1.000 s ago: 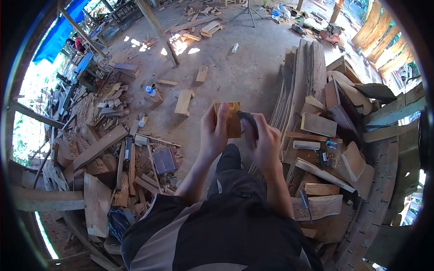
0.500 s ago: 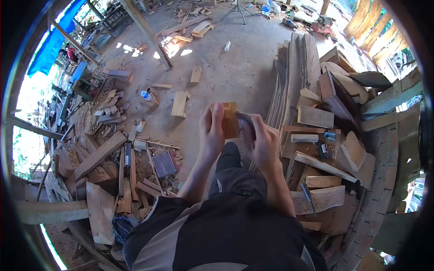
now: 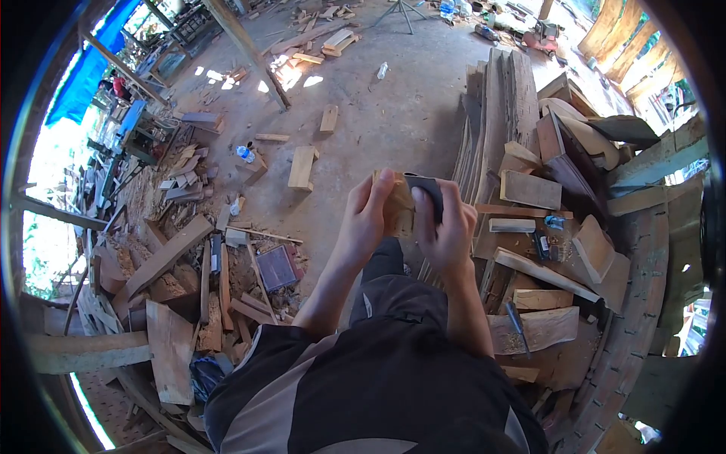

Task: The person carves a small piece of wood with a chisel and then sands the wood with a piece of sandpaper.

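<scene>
Clamping the wooden block [image 3: 400,210] between thumb and fingers of the left hand [image 3: 364,221], under the thumb at its upper left (fingertips behind it hidden from view). Pinching a dark sheet [image 3: 429,189] in the right hand [image 3: 449,233], by the block's right side.

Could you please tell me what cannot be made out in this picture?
All head view:
- Wooden block: left side hidden by the left hand.
- Dark piece: partly hidden by the right hand.
- Tripod: top cut off by the upper edge.
- Black item: any print too small.
</scene>
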